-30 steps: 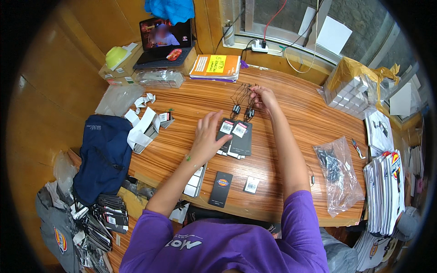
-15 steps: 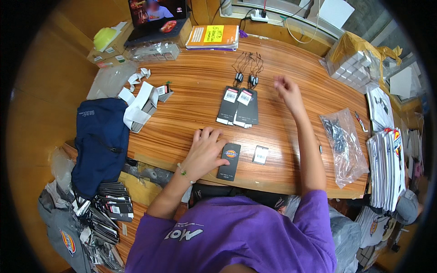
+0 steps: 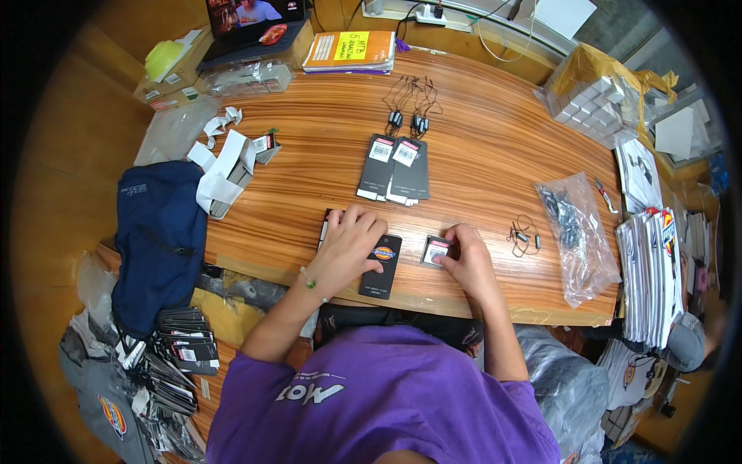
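My left hand (image 3: 348,246) is curled over black hang tags near the table's front edge. Its thumb presses the side of one black hang tag (image 3: 379,271) with a coloured oval emblem, and the corner of another tag shows beyond its fingertips. What lies under the palm is hidden. To the right, my right hand (image 3: 468,261) pinches the edge of a small card (image 3: 436,250) flat on the wood. Farther back, two fanned groups of black hang tags (image 3: 393,172) with white barcode labels lie side by side, their black cords (image 3: 420,97) stretched away from me.
A looped black cord (image 3: 525,235) lies right of my right hand, beside a clear plastic bag (image 3: 580,240) of black cords. On the left are an opened white paper wrap (image 3: 226,176) and a navy pouch (image 3: 159,240). Stacked papers (image 3: 648,278) stand at the right edge.
My right hand has come down from beside the tag groups to the small card and taken its edge. The looped cord, earlier mostly behind my right arm, is uncovered. My left hand stays over the tags.
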{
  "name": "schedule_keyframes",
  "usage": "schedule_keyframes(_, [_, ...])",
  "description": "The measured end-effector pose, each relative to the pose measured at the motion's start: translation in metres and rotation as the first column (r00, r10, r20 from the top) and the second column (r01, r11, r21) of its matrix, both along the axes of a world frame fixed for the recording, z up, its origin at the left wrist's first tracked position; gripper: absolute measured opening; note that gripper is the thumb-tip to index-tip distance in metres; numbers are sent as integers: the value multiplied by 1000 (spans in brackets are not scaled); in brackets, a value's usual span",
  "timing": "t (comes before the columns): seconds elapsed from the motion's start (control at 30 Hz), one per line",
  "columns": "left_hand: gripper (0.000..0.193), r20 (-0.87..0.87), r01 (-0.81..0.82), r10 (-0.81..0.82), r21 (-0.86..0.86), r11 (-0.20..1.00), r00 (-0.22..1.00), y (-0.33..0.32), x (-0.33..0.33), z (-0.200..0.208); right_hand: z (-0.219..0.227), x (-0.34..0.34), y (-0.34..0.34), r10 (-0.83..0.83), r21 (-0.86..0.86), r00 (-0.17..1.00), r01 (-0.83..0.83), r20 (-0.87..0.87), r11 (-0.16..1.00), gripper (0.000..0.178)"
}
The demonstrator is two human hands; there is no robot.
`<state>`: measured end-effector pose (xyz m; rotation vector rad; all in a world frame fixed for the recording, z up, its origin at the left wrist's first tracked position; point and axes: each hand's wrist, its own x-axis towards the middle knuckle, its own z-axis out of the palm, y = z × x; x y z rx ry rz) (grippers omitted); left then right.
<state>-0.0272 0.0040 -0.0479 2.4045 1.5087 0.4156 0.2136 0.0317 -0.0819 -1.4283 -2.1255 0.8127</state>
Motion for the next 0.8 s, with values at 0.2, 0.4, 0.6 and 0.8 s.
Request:
schedule_keyframes(0.2, [30, 461, -77, 449, -627, 775, 766, -12, 0, 10, -12, 0, -2, -148, -352, 902, -5, -406, 936, 22])
schedule_keyframes(0.4, [22, 706, 99, 541, -645, 758, 456, -19, 3, 4, 23, -18, -28, -100, -337, 738, -180, -667, 924, 23])
schedule_keyframes(0.6, [23, 776, 215, 495, -600, 770, 391, -20, 25, -3, 26, -32, -29, -103, -278, 783, -92, -613, 956, 27])
schedule_keyframes(0.8, [20, 786, 207, 420, -552, 808, 454, -16, 36, -2, 14, 38, -1, -374, -193, 790, 320, -486, 927, 14])
